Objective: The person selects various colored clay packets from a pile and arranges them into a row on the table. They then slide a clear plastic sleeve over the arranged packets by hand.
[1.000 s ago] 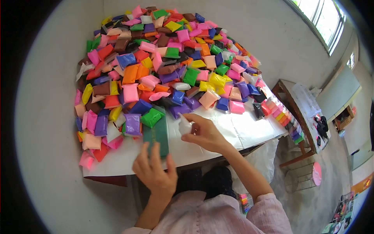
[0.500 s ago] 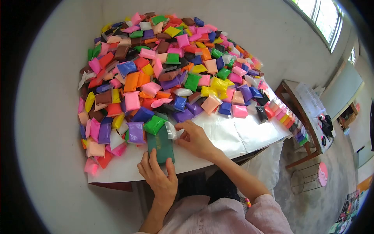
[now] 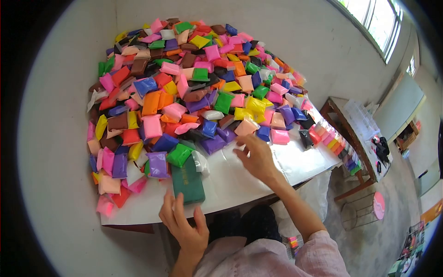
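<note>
The left hand (image 3: 184,229), fingers parted and curved, is at the near left corner of the green box (image 3: 188,183). The box lies on the table (image 3: 226,184), long axis running away from the body, far end leaning slightly left. By its far right edge, the white packet (image 3: 201,164) points much the same way. The green packet (image 3: 180,155) covers the box's far end. The right hand (image 3: 259,159), loosely spread and holding nothing, is beside the peach packet (image 3: 246,127) at the pile's (image 3: 184,87) edge.

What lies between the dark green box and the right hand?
In the head view, a whitish packet lies by the upper part of the dark green box; beyond it, toward the right hand, only white tabletop shows.
</note>
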`<state>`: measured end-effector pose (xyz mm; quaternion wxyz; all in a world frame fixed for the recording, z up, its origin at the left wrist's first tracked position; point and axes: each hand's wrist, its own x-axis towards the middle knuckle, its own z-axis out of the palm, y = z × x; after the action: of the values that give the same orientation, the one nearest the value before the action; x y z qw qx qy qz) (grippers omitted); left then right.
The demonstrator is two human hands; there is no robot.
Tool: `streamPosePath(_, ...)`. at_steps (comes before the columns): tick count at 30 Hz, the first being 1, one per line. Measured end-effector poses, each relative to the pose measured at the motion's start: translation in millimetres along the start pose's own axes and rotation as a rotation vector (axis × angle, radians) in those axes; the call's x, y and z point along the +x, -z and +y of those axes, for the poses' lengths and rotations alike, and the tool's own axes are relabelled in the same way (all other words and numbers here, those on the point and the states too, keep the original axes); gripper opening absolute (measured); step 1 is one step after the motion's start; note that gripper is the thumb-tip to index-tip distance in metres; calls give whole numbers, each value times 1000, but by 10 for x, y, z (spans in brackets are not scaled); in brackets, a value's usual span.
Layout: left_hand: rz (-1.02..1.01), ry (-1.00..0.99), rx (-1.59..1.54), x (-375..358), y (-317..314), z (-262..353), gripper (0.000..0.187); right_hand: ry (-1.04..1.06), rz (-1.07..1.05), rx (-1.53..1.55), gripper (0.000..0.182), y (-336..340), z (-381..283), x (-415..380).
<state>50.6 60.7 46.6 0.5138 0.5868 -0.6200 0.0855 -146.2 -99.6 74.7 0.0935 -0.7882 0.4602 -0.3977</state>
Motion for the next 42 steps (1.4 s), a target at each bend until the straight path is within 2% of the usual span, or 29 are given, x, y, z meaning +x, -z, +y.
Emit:
streamPosePath(3, 14, -176, -97, -43, -16, 127, 32, 146, 149, -257, 21, 60, 101, 267)
streamPosePath(6, -244, -331, -286, 81, -184, 253, 27, 161, 200, -349, 17, 97, 106, 373)
streamPosePath(9, -277, -406, -249, 318, -490, 392, 19, 52, 283, -375, 11, 248, 175, 409)
streamPosePath(12, -380, -324, -278, 449, -801, 296, 14, 18, 401, -432, 9, 336, 449, 458)
streamPosePath(16, -446, -287, -199, 439, -844, 293, 11, -56, 310, -334, 11, 357, 432, 344)
streamPosePath(19, -400, -218, -351, 439, -839, 254, 11, -195, 245, -266, 14, 332, 423, 295)
streamPosePath(22, -431, -223, -312, 427, -850, 248, 12, -129, 302, -332, 19, 129, 470, 291)
streamPosePath(26, -402, -234, -330, 421, -863, 242, 15, -154, 253, -125, 23, 52, 582, 306)
streamPosePath(29, -358, -209, -362, 426, -870, 231, 23, -282, 223, 296, 18, 146, 692, 226)
streamPosePath(32, -285, -145, -374, 413, -876, 236, 33, -642, -35, 780, 16, 485, 460, 109)
streamPosePath(33, -280, -131, -353, 430, -858, 246, 35, -678, -116, 896, 16, 548, 422, 54)
streamPosePath(34, -275, -119, -332, 447, -847, 255, 38, -676, -182, 886, 17, 555, 396, 1)
streamPosePath(36, -329, -120, -301, 438, -846, 255, 26, -675, -313, 867, 18, 561, 362, -118)
streamPosePath(38, -439, -156, -271, 411, -843, 218, 21, -636, -267, 689, 16, 489, 328, -189)
streamPosePath(42, -435, -131, -266, 399, -853, 246, 12, -465, -121, 369, 18, 311, 328, -303)
